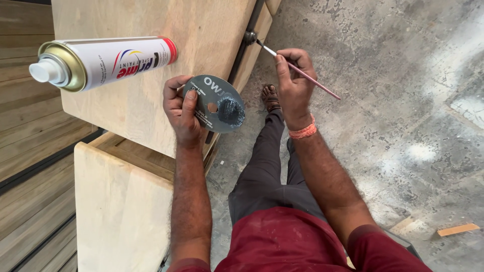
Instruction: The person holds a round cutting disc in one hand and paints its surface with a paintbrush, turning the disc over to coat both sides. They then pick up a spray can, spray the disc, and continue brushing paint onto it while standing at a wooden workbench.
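Brush [302,73] with a thin pinkish handle sits in the right hand [294,83], pinched between thumb and fingers closed around the shaft; its white ferrule end points up and left, and the tip meets a small dark metal fitting [249,37] on the edge of a pale wooden panel [151,90]. The handle's other end sticks out down and right past the hand, over the concrete floor [403,100]. An orange band [303,132] wraps the right wrist. The left hand [182,113] grips a grey disc [216,103] by its left rim, thumb pressed on the face and fingers curled behind; the disc has a round hole in the middle and a wet patch of dark paint [231,111] on its right part. The disc is held just in front of the panel's lower edge, near the brush hand but apart from it. A white spray can [101,63] with a gold collar and white nozzle lies on its side on the panel, up and left, well apart from both hands. A second pale panel [121,211] stands lower left. Below the hands show dark trousers [267,171], a sandalled foot [270,97] and a red shirt [287,242]. A scrap of wood [458,229] lies on the floor at lower right.
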